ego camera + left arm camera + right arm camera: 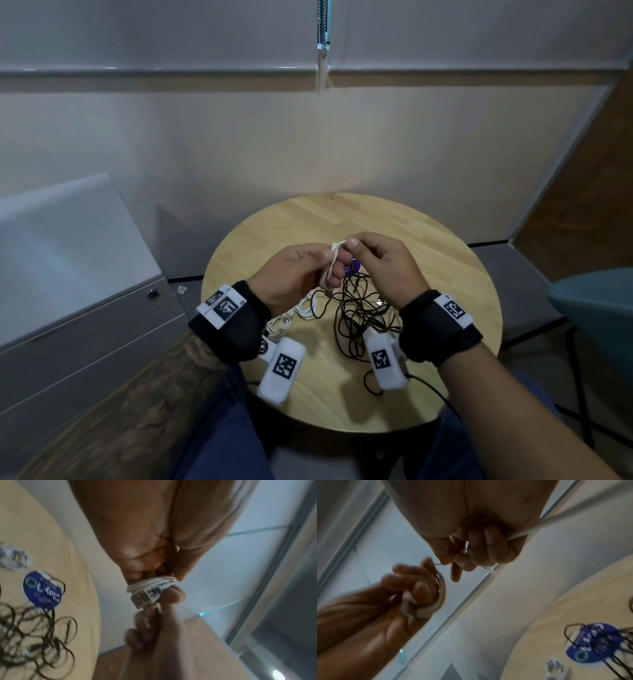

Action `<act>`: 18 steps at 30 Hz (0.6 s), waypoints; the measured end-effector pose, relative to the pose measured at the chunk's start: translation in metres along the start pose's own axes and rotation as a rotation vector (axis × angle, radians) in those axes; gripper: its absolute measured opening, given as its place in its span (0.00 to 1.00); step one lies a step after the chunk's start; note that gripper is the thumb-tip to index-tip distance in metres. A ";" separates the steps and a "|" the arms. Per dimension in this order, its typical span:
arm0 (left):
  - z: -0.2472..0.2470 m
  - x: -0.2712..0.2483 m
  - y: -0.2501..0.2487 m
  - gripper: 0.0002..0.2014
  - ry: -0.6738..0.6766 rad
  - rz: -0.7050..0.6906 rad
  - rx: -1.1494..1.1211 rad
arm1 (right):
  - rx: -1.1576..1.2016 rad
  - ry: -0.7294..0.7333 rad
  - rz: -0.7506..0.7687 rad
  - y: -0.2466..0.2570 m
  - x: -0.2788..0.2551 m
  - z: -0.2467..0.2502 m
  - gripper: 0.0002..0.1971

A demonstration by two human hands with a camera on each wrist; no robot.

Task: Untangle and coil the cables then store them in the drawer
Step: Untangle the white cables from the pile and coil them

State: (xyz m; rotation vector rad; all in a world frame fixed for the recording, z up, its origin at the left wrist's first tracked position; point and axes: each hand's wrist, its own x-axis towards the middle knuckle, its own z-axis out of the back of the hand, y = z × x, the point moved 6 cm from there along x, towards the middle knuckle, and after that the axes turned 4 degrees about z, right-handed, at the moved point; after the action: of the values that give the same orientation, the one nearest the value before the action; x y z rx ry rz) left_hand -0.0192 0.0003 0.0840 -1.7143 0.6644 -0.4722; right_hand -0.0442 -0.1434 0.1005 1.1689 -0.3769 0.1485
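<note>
Coiling was seen on the white cable (329,270): it was held above the round wooden table (445,246), over the table's far-middle part, wound in several loops around the fingers (175,596) of the left hand (291,274). Left wrist view showed its USB plug (141,599) lying against the loops, with dark handwritten marks on the plug housing. Left hand fingers were clenched around the bundle, thumb pressing on top. Right hand (380,263) was just beside the left, touching at the fingertips; its thumb and forefinger pinched the cable's free end at the top of the bundle, the other fingers curled in.

On the table, below the hands, lay a tangle of thin black cable (359,308), one strand running off the near edge. A purple round tag (352,269) lay at the tangle's far side, black strands crossing it. Left of the tangle on the table lay a second white cable (305,310), loosely bunched. Left of the table stood a grey drawer cabinet (85,325) with a lock (152,293), drawers closed. Right of the table, part of a teal chair (596,305).
</note>
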 end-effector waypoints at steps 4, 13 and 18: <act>0.002 0.000 -0.014 0.13 0.031 -0.004 -0.283 | -0.087 0.119 -0.087 -0.022 -0.017 -0.021 0.13; 0.047 0.007 -0.003 0.10 -0.380 -0.096 -0.465 | -0.327 0.390 0.117 -0.006 -0.056 -0.052 0.15; 0.034 0.002 -0.001 0.09 -0.387 -0.138 0.147 | -0.457 0.249 0.209 0.022 -0.036 -0.022 0.15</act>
State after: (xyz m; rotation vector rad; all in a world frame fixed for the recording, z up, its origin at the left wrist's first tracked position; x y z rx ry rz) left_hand 0.0036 0.0247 0.0769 -1.6555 0.2284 -0.2648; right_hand -0.0798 -0.1118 0.0994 0.6486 -0.2912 0.3667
